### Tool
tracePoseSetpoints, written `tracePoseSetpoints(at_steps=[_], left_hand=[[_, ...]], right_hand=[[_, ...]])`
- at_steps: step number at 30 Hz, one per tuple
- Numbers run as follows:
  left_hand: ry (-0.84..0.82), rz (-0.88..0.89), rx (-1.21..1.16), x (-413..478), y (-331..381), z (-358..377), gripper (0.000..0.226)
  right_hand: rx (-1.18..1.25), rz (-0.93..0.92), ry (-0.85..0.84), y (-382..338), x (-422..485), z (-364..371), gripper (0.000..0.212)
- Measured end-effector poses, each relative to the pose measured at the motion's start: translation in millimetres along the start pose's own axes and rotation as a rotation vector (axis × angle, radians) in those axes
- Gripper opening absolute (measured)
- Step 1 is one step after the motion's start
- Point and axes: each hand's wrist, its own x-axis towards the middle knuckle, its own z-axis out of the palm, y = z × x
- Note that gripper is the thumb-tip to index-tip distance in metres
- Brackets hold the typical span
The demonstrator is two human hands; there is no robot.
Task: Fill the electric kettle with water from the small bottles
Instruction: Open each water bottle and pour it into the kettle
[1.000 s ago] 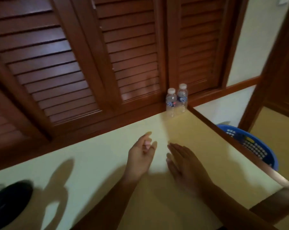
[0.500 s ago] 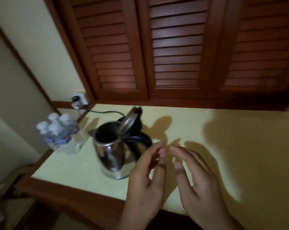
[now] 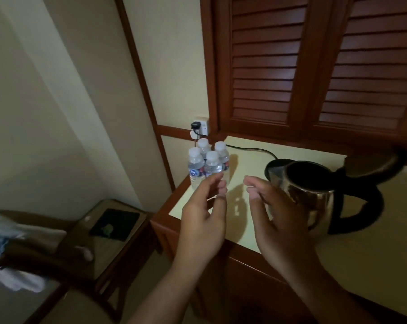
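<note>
bottles: four capped small bottles stand bunched at the table's left edge.
kettle: kettle lid up, near them; i can't tell any water inside.
fingers: left hand, right hand relaxed, holding nothing.
progress: i judge nothing poured yet.

yellow countertop: bottles, kettle

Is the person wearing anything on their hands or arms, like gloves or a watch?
No. The left hand and the right hand are both bare: no gloves, rings, watch or bracelet show. The left forearm and the right forearm are bare too, with no sleeve in view. The fingernails that show look short and unpainted, though the light is dim.
</note>
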Motion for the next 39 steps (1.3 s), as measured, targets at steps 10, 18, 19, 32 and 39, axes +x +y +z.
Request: tracePoseSetpoints(at_steps=[10, 18, 19, 32, 39], left_hand=[[0.039, -0.106, 0.042, 66, -48, -43, 0.034], [-0.01, -0.143, 0.075, 71, -63, -47, 0.037], [-0.015, -0.136, 0.068, 70, -64, -47, 0.037], [-0.199, 0.041, -0.166, 34, -31, -2, 0.063], [-0.817, -0.02, -0.636, 26, -8, -12, 0.029]], right_hand=[[-0.41, -0.049, -0.008, 21, 121, 98, 0.032], [-0.713, -0.14, -0.11, 32, 138, 104, 0.037], [-0.697, -0.165, -0.105, 30, 135, 102, 0.036], [-0.753, -0.503, 0.198, -49, 99, 25, 0.059], [-0.652, -0.506, -0.254, -62, 81, -39, 0.062]])
